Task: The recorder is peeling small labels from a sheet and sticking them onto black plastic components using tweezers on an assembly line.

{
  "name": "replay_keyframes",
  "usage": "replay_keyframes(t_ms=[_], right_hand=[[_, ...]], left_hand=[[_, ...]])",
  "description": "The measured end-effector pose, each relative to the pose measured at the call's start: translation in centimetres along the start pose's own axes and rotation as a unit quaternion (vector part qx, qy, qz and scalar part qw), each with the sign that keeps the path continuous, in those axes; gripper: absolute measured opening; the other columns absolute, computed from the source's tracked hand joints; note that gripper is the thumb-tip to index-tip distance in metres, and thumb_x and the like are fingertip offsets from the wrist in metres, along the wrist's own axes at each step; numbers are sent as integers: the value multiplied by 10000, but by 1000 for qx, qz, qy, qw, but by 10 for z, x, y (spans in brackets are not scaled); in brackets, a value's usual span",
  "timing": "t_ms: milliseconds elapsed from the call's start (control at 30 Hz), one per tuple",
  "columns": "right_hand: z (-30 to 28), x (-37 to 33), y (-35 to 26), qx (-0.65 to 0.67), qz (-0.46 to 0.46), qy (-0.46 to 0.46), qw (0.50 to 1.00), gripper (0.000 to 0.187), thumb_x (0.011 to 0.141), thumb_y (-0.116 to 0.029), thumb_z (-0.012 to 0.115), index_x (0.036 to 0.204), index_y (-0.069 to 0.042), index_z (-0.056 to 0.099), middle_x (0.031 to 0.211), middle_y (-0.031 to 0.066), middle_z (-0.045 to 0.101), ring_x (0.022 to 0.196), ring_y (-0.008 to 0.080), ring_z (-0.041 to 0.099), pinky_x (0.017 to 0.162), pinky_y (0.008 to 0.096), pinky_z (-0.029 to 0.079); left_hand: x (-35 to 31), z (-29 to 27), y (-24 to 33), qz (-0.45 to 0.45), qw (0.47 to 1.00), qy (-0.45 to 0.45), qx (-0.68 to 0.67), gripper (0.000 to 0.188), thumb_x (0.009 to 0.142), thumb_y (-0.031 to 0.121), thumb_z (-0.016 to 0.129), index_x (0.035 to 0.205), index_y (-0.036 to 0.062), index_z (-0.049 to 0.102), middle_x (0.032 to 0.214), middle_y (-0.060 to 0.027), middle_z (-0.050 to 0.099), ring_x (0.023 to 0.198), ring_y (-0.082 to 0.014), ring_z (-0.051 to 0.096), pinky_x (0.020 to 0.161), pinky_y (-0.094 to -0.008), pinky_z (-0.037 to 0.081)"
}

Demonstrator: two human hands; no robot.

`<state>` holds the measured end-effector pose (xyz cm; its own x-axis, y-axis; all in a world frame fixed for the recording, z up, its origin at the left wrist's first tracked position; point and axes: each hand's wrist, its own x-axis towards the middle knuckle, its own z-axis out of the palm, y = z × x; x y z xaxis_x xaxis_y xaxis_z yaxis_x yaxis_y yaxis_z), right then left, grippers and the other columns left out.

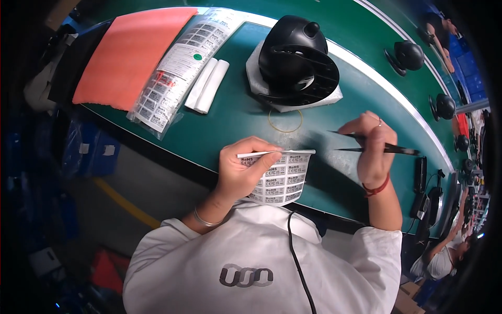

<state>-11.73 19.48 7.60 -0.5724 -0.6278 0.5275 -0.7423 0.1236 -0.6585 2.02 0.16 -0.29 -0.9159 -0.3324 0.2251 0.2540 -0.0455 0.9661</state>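
Observation:
Near the table's front edge, my left hand (241, 168) pinches a sheet of labels (285, 180) by its folded top edge, thumb in front. Rows of small grey printed stickers hang down from that edge. To the right, my right hand (369, 141) is closed around black tweezers (395, 149); their two tips point left, spread apart and free of the sheet. Beyond the hands stands a glossy black rounded device (293, 57) with a curved base, resting on white foam wrap (329, 99). A thin yellow rubber band (285, 131) lies in front of it.
At the left lie an orange foam sheet (133, 55), a clear plastic bag of label sheets (170, 78) and two white rolls (207, 86). Black cables and adapters (426, 193) are at the right. More black devices (408, 55) stand on the green line beyond; other people work at far right.

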Motion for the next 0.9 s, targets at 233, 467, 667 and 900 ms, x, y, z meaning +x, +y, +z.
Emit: replay_keyframes(t_ms=[233,467,667,900], right_hand=[[-13,6,-18,310,297,-84,899,424,648,112,785,1037,75,620,783,65,644,653,72,607,610,175,485],[-1,1,-39,143,123,-120,975,318,672,94,763,974,46,673,965,171,684,865,210,687,775,289,554],[9,1,-41,-94,-32,-40,994,100,754,-65,749,817,-29,681,701,51,458,604,171,473,537,284,393],[-1,-16,-8,39,258,-87,961,295,740,91,724,1012,22,634,847,10,502,690,48,500,632,186,446]], left_hand=[[3,1,2,-24,1000,16,7,135,828,-65,639,961,-50,658,957,-151,691,876,-159,653,781,-255,512],[5,10,1,-20,999,49,-9,250,836,-34,669,1085,-32,638,1027,-127,695,930,-139,657,818,-244,518],[2,8,1,-24,998,49,12,299,818,-36,688,1103,-51,599,1029,-150,689,984,-174,662,837,-264,528],[5,9,0,-10,999,40,12,267,824,-77,654,1075,-66,564,1033,-188,676,988,-202,656,832,-268,530]])
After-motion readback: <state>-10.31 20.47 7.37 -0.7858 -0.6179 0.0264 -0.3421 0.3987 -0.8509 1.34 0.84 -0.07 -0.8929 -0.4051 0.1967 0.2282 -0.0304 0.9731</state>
